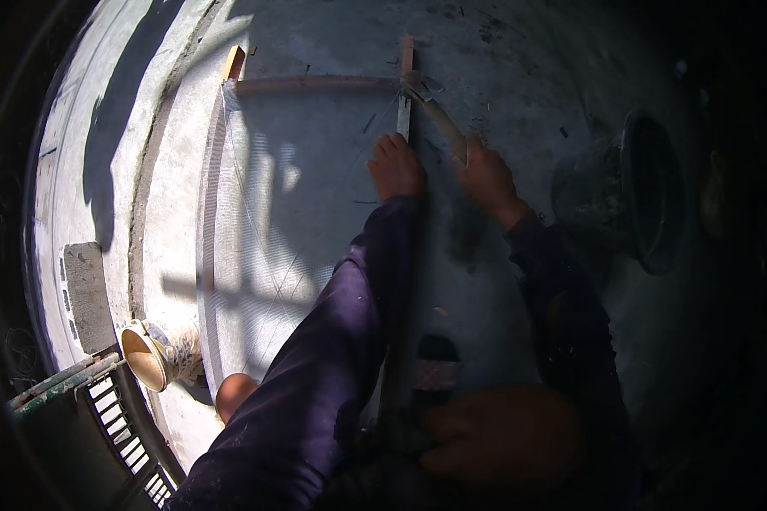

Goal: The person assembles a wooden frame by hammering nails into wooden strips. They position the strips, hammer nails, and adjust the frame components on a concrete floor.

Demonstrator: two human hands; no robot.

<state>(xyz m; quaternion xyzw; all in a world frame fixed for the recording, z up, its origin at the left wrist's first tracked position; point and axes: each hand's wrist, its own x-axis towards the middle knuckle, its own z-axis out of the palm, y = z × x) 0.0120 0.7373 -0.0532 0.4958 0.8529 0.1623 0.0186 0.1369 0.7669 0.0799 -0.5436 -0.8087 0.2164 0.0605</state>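
A wooden frame [315,86] with fine mesh [268,230] across it lies on the concrete floor. My left hand [396,168] is closed over its right-hand rail, a little below the far corner. In my right hand [488,181] is a hammer, gripped by its pale handle [444,128]. The hammer's head lies over the corner where the crossbar meets that rail. Whether it touches the wood I cannot tell, and no nail can be made out there. Loose thin strands run across the mesh.
To the right a dark bucket [648,192] lies on its side. A pale round container [147,356] with strands about it is at the left, near a concrete block [89,294] and a metal grate [115,417]. A foot in a slipper [437,368] rests below my hands.
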